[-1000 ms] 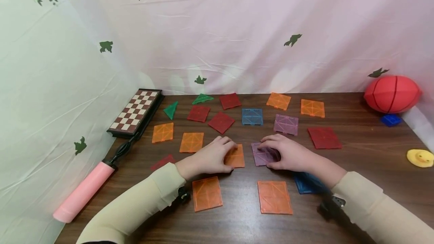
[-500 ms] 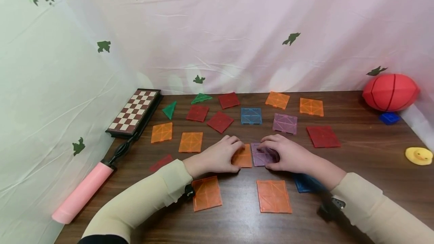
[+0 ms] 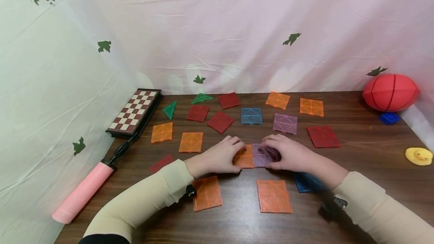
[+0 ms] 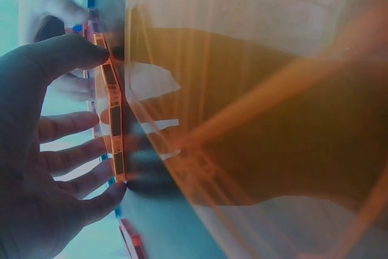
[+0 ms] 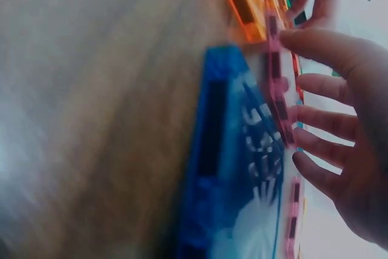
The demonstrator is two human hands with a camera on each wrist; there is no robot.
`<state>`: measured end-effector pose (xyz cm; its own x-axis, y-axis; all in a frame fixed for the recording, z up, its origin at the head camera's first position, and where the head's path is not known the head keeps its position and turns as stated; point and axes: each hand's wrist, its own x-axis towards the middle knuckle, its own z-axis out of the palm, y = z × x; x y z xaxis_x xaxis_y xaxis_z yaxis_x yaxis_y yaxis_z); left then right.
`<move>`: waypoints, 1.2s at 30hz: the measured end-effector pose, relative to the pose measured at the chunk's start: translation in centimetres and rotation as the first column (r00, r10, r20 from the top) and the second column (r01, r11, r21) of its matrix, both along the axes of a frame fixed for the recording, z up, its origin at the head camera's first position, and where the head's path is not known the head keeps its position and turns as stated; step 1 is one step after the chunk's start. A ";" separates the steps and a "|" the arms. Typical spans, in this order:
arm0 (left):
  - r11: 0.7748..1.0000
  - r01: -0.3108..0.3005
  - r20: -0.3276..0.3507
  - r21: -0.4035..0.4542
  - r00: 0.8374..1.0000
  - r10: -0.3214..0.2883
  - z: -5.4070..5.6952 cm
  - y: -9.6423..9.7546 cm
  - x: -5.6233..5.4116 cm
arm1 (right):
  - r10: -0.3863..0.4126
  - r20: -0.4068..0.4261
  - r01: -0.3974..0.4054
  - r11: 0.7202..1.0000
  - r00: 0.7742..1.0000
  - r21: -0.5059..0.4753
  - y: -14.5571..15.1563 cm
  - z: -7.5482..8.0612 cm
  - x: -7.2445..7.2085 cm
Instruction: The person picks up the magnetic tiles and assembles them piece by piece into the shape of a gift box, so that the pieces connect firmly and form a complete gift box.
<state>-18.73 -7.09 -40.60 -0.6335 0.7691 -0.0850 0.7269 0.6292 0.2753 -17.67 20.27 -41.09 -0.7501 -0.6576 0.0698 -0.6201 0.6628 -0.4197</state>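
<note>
In the head view my left hand (image 3: 220, 156) grips a translucent orange square magnetic tile (image 3: 248, 157), thumb at the near edge and fingers at the far one. My right hand (image 3: 291, 154) holds a purple square magnetic tile (image 3: 259, 156) the same way. The two tiles lie side by side, their facing edges meeting. From the left wrist, the thumb and fingertips sit on the edge of the orange tile (image 4: 114, 113). The right wrist view has the thumb and fingers along the purple tile (image 5: 277, 83). My palms hide the outer parts of both tiles.
Nearer me lie two orange tiles (image 3: 207, 194) (image 3: 274, 196) and, partly under my right forearm, a blue tile (image 3: 305, 182). Several red, orange, green and other tiles spread behind. A chessboard (image 3: 133, 112) and pink pump (image 3: 84, 191) stand left; a red ball (image 3: 391, 92) and yellow duck (image 3: 419, 156) right.
My left hand has slid the orange tile to the right until it meets the purple one. The right hand has stayed nearly in place, still holding the purple tile.
</note>
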 end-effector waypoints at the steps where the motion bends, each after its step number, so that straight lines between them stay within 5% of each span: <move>1: 1.000 0.001 -0.001 0.004 1.000 -0.001 0.0 0.0 0.0 | -0.006 0.003 0.006 1.000 1.000 -0.007 0.2 0.1 -0.2; 10: 1.000 0.005 0.004 -0.009 1.000 -0.005 0.0 0.1 0.1 | -0.153 0.005 0.153 0.988 0.988 -0.036 3.3 1.3 -3.6; 19: 1.000 0.013 0.000 -0.016 1.000 -0.013 -0.1 0.2 0.1 | -0.234 0.038 0.235 0.972 0.971 -0.008 5.2 0.5 -6.5; 36: 0.999 0.025 -0.007 -0.020 1.000 -0.026 -0.1 0.3 0.0 | -0.155 0.063 0.154 0.988 0.986 0.028 3.3 0.2 -5.2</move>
<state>-18.68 -6.81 -40.71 -0.6144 0.7832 -0.0959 0.7448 0.6157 0.2572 -22.84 23.58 -40.89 -0.8453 -0.5343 0.0036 -0.4814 0.7585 -0.4392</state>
